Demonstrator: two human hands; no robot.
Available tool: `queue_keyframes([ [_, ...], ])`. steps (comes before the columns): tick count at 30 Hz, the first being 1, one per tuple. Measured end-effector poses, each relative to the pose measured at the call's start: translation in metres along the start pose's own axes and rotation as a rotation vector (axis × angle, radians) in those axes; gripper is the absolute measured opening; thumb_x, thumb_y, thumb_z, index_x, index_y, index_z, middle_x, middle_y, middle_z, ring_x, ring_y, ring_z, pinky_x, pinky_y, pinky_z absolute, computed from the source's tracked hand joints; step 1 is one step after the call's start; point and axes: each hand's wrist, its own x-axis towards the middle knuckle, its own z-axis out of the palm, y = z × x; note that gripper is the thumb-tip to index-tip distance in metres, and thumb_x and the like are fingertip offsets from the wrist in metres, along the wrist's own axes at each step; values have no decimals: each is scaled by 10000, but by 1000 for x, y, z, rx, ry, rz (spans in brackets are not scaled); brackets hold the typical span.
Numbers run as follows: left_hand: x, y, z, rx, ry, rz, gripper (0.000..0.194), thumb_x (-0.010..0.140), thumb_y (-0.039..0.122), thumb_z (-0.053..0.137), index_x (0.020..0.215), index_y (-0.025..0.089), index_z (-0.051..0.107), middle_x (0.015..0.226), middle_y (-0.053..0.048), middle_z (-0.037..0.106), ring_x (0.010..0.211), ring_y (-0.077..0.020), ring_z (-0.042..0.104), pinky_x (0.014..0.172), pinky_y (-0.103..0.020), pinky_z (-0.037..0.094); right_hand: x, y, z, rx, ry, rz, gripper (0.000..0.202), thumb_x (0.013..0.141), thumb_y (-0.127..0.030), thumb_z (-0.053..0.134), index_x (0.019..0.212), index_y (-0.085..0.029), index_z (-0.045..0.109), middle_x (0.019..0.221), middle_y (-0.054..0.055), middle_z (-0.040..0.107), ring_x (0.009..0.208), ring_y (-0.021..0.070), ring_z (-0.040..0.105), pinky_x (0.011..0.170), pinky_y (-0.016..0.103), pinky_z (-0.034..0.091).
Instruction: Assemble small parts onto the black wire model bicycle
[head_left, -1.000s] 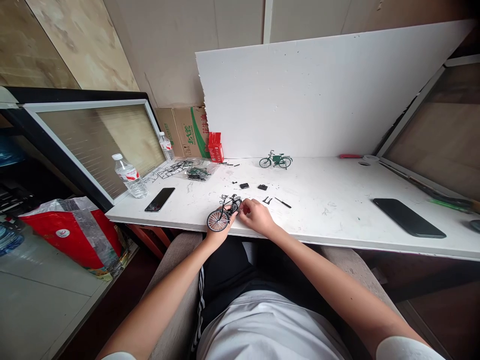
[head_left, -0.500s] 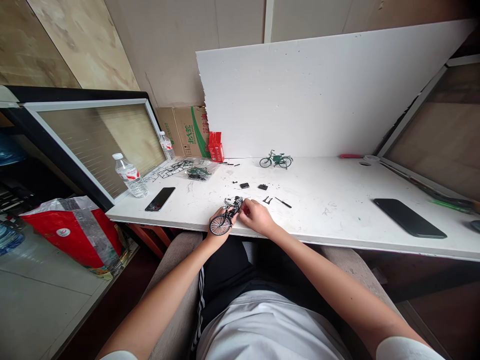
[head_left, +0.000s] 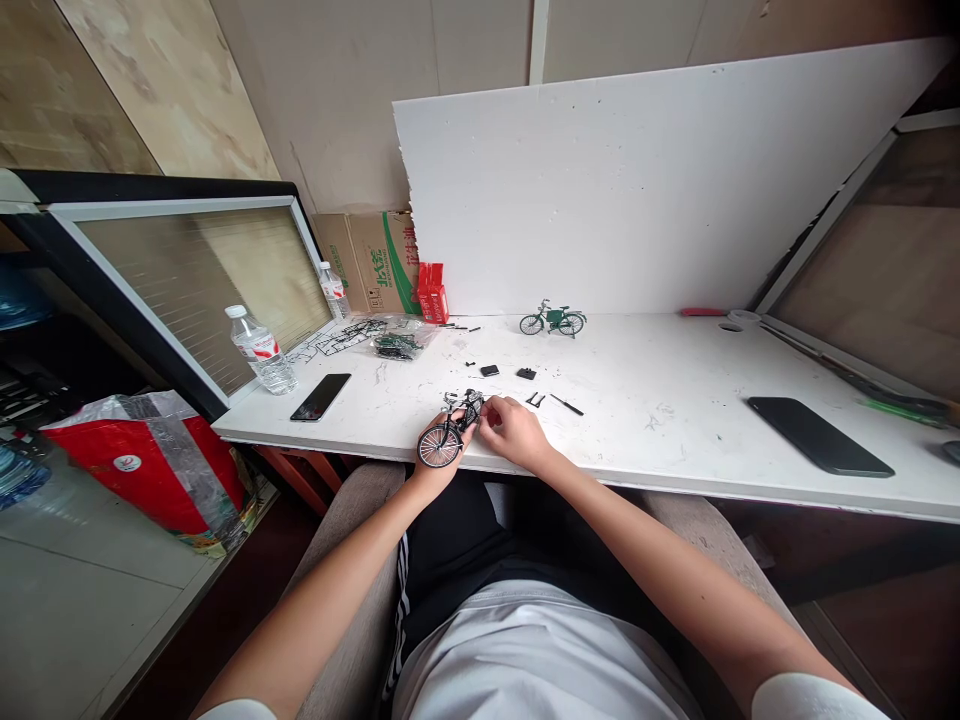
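Currently the left hand (head_left: 444,472) has its fingers wrapped about a black model bicycle (head_left: 451,430) at the near edge of the worktop (head_left: 675,365), its front wheel towards seven o'clock. At the bicycle's three o'clock, the right hand (head_left: 514,430) curls its fingers by the rear end; I cannot tell whether they pinch anything. Around it, a phone (head_left: 320,397) lies at nine, a clear bag (head_left: 399,346) at eleven; a green model bicycle (head_left: 553,318) stands between one and two.

At the near edge of the tabletop (head_left: 652,370), the left hand (head_left: 437,482) holds a black model bicycle (head_left: 448,433), with the right hand (head_left: 516,432) curled at its rear. A green model bicycle (head_left: 555,317) stands by the far edge.
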Motion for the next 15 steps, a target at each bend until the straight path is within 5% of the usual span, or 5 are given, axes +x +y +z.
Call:
queue_keyframes([
  [15, -1, -1, -1, 54, 20, -13, 286, 1006, 411, 606, 1223, 235, 671, 1159, -111, 732, 1146, -286, 703, 1082, -510, 552, 0, 0, -2, 17, -31, -17, 54, 924, -252, 609, 951, -205, 604, 866, 31, 672, 747, 163, 583, 675, 252, 368],
])
